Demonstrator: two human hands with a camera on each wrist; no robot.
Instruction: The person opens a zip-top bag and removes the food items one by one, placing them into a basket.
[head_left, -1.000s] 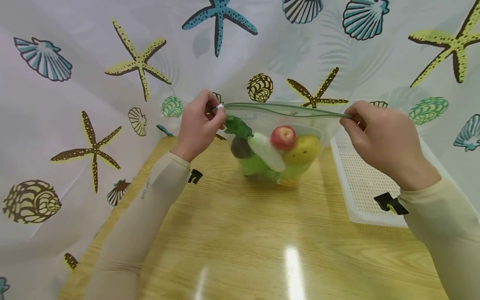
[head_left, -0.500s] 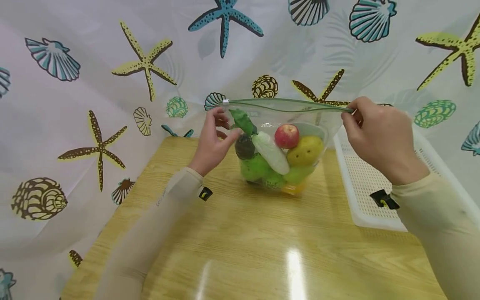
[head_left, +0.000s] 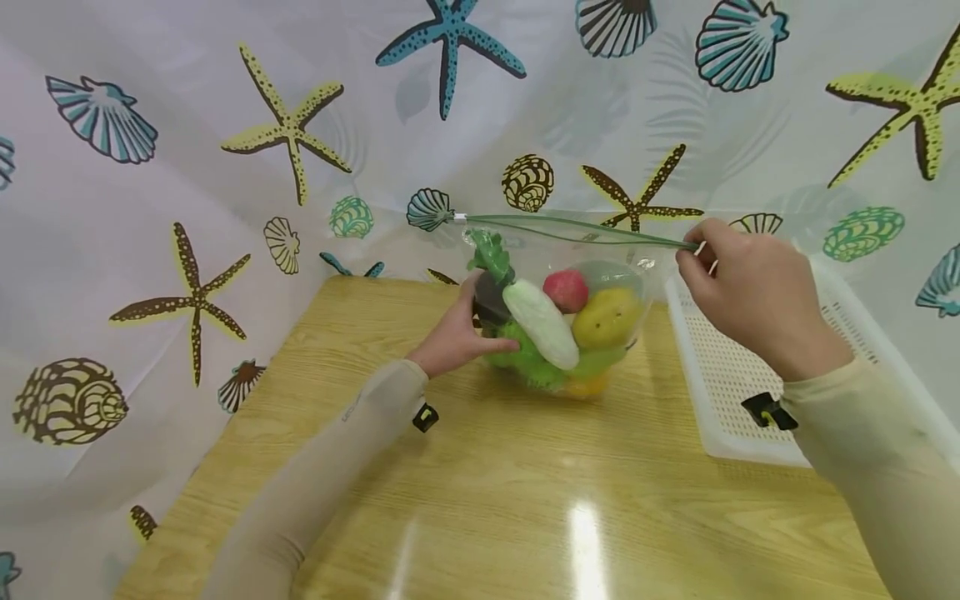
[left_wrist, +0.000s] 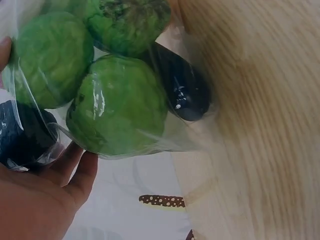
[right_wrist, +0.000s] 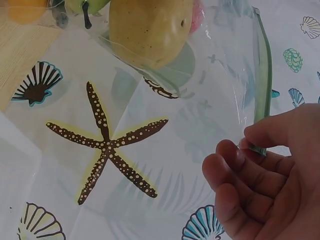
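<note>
Where wooden table (head_left: 480, 475) ends behind bag (head_left: 558, 321), starfish-print sheet (head_left: 540, 108) hangs.

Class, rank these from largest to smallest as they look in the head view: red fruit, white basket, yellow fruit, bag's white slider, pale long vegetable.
1. White basket
2. Yellow fruit and pale long vegetable: too alike to rank
3. Red fruit
4. White slider

The right hand (head_left: 765, 304) and sleeve (head_left: 870, 442) hide part of the white basket (head_left: 723, 375), the left sleeve's (head_left: 337, 450) lettering (head_left: 353, 407) is too small to read, and the right wrist view's top edge cuts off the orange item (right_wrist: 25, 10) inside the zip bag (right_wrist: 263, 60).
</note>
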